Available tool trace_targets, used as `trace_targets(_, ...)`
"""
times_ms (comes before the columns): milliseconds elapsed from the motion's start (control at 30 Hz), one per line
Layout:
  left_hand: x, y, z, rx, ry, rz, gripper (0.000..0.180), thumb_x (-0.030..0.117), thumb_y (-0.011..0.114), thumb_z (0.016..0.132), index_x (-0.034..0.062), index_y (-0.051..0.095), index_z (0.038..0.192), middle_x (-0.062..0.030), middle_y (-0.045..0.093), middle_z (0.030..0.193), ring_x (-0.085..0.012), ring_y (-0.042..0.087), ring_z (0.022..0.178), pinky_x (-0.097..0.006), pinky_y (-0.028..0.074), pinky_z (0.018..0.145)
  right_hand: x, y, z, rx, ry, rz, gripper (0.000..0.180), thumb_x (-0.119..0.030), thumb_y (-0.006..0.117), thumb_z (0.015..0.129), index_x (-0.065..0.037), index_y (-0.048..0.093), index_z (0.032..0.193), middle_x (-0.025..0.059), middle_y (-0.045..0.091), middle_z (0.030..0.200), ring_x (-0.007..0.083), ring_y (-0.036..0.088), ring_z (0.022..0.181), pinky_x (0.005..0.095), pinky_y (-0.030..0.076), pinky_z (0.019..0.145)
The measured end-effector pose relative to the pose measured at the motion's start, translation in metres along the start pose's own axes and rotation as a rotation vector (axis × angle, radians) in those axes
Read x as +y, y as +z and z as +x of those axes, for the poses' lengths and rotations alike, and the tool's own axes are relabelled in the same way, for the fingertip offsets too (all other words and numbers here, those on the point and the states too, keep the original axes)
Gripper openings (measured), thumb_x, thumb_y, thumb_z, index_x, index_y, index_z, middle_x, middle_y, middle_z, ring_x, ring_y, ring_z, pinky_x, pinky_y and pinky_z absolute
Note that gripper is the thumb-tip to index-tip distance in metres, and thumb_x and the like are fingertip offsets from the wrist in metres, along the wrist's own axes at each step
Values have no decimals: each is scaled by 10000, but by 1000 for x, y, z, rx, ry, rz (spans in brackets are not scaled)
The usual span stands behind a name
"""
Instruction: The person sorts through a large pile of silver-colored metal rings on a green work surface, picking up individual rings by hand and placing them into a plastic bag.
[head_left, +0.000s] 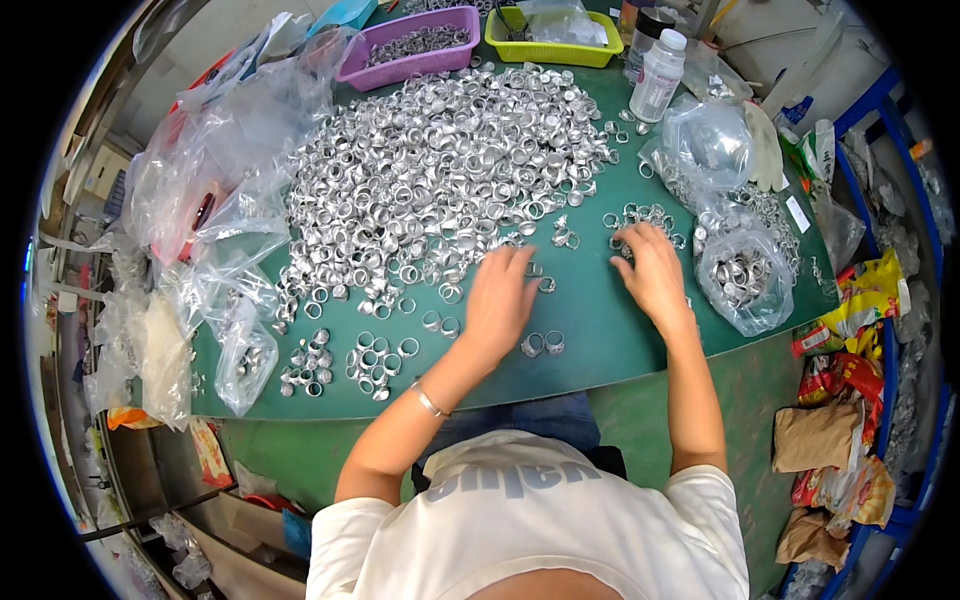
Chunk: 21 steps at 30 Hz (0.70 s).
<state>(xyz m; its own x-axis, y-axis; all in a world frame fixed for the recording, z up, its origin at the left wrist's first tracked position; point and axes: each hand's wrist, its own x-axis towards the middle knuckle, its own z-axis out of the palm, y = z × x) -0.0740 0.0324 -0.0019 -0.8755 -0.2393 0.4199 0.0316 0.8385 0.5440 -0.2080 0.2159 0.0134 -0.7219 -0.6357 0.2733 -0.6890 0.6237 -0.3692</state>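
Note:
A large heap of silver-coloured metal rings (430, 160) covers the middle of the green table (600, 345). My left hand (500, 300) is at the heap's lower right edge, slightly blurred, with fingers apart and fingertips near loose rings. No ring shows clearly in its grasp. Over a small cluster of rings (650, 213) to the right, my right hand (655, 280) curves its fingers, the thumb held away from them; nothing is visibly gripped. Two rings (543, 343) sit between my hands, nearer the table edge. Smaller ring groups (372, 362) lie at front left.
Clear plastic bags (235, 140) spread along the left side. Bags of rings (745, 270) lie at right. A purple basket (415, 45), a yellow-green basket (553, 42) and a white bottle (659, 77) stand at the back. Blue shelving (888, 370) borders the right.

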Motion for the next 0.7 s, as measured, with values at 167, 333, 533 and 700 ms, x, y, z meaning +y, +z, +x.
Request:
trace_targets(167, -11, -4, -24, -98, -84, 47, 325, 47, 703, 747, 12, 583, 1047, -138, 547, 997, -318, 530, 936, -397, 445, 818, 14, 32, 4, 32, -59, -224, 191, -33, 687, 705, -10, 646, 889, 98, 573, 982, 265, 513, 941, 385, 390, 806)
trace_targets(333, -27, 4, -28, -64, -109, 79, 229, 31, 694, 735, 10, 569, 926, -120, 551, 983, -315, 533, 930, -396, 438, 790, 4, 18, 9, 65, -19, -362, 204, -69, 703, 699, -22, 635, 885, 100, 555, 968, 279, 510, 948, 399, 393, 805)
trace_targets(533, -23, -6, -28, -71, -131, 192, 191, 34, 651, 727, 33, 577, 904, -109, 541, 958, -288, 524, 893, -399, 410, 756, -50, 34, -8, -77, -279, 164, 281, -130, 730, 706, -31, 575, 918, 116, 546, 948, 295, 520, 924, 414, 409, 776)
trace_targets(700, -22, -10, -27, -90, -166, 228, 246, 40, 651, 725, 34, 582, 961, -112, 538, 989, -287, 513, 932, -404, 402, 763, -28, 43, -7, -111, -179, -81, 239, -120, 680, 742, -28, 569, 932, 116, 566, 880, 287, 542, 902, 410, 412, 761)
